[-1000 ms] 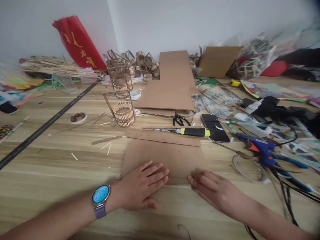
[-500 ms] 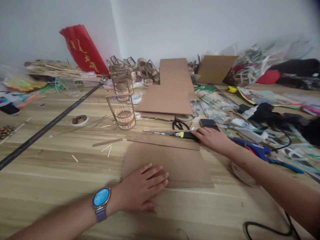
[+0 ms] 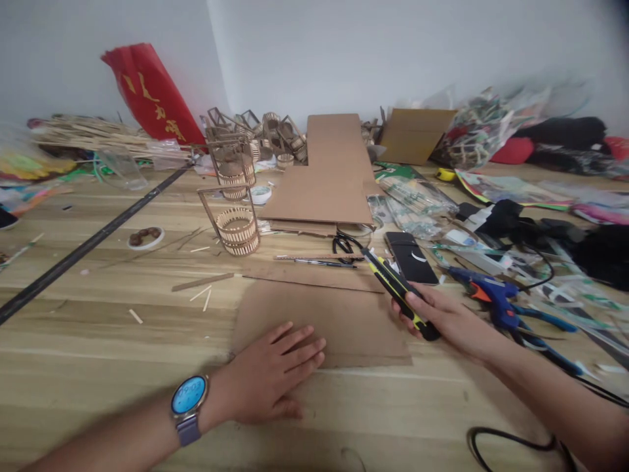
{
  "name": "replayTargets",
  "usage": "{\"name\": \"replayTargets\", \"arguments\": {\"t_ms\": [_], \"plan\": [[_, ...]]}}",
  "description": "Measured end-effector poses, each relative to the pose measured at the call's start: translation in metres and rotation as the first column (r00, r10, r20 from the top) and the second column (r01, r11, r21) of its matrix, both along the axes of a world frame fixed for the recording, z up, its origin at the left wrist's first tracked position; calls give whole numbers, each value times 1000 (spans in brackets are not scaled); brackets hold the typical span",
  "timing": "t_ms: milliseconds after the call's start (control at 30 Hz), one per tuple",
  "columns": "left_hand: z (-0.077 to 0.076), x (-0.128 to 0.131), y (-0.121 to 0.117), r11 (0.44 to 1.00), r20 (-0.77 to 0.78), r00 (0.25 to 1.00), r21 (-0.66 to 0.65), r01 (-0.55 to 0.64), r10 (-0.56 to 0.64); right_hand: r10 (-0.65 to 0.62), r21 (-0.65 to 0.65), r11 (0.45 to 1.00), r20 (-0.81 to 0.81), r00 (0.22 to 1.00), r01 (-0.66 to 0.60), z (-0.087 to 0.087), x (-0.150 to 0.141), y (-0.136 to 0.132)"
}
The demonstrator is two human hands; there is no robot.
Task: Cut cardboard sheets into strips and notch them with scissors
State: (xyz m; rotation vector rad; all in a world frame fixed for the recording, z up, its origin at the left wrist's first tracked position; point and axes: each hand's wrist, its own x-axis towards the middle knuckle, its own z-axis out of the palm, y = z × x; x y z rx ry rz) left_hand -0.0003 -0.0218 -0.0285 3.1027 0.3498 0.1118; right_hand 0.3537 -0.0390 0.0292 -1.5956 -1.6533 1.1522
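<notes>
A yellow and black utility knife (image 3: 396, 288) is gripped in my right hand (image 3: 432, 314), its tip slanting up and to the left. The knife is over the right side of a brown cardboard sheet (image 3: 314, 314) lying on the wooden table. My left hand (image 3: 275, 373) rests flat on the sheet's lower left part, fingers spread. Along the sheet's far edge lies a narrow cardboard strip (image 3: 314, 280). Just beyond are a pen (image 3: 324, 263), black-handled scissors (image 3: 344, 246) and a black phone (image 3: 410, 257).
Small wooden baskets with tall handles (image 3: 236, 229) stand left of larger cardboard pieces (image 3: 319, 196). At the right lie a blue glue gun (image 3: 491, 295), pliers (image 3: 545, 318) and a looping black cable (image 3: 511, 431). A small dish (image 3: 146, 238) holds brown pieces.
My right hand has picked up the utility knife from beyond the sheet and brought it nearer, turning it diagonal. My left hand stays flat on the cardboard. The view shifted slightly.
</notes>
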Motion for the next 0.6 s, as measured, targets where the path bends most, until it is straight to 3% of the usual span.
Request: {"name": "replayTargets", "arguments": {"t_ms": [200,600], "plan": [[1,2,0,1000,-9,1000,-14,-3,3,-133,-146,984,-185,974,106,-7,-14,-21],[5,3,0,1000,-44,999,9,-2,2,-288,-288,935,-286,914,205,-21,-9,-44]]}}
